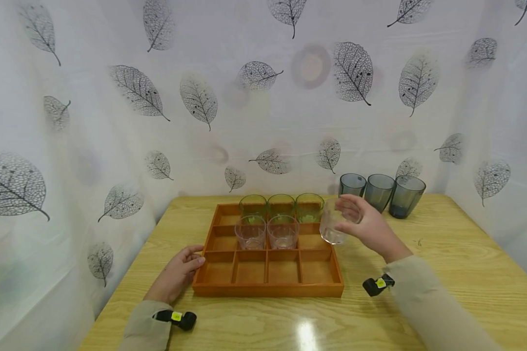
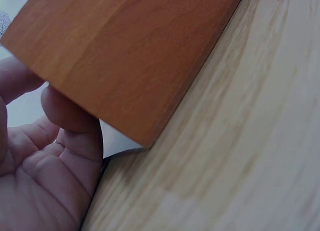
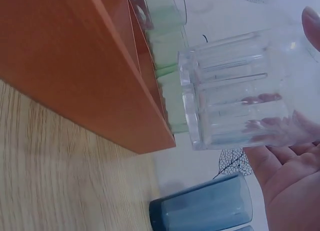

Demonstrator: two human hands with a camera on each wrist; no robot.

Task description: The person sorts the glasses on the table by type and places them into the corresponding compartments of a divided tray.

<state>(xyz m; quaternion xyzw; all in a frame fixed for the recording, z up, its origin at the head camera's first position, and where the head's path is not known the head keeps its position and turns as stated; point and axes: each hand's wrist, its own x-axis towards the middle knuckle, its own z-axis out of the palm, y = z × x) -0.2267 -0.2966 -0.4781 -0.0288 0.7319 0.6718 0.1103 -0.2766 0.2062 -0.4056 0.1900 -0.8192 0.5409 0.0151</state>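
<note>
My right hand (image 1: 369,229) holds a clear ribbed glass (image 3: 235,98) beside the right edge of a wooden compartment tray (image 1: 268,291), its base raised above the tabletop. Thumb and fingers grip the glass near its rim. At the tray's left side, my left hand (image 1: 177,273) touches the outer wall with thumb and fingertips; in the left wrist view some fingertips are hidden by the wall. Two clear glasses, a left one (image 1: 251,234) and a right one (image 1: 283,234), stand in the middle row. Three green glasses (image 1: 281,204) stand in the back row.
Three blue-grey glasses (image 1: 379,192) stand at the back right of the wooden table (image 1: 448,253). A white curtain (image 1: 272,112) with leaf prints hangs behind the table and along its sides. The tray's front row (image 1: 250,269) holds no glasses.
</note>
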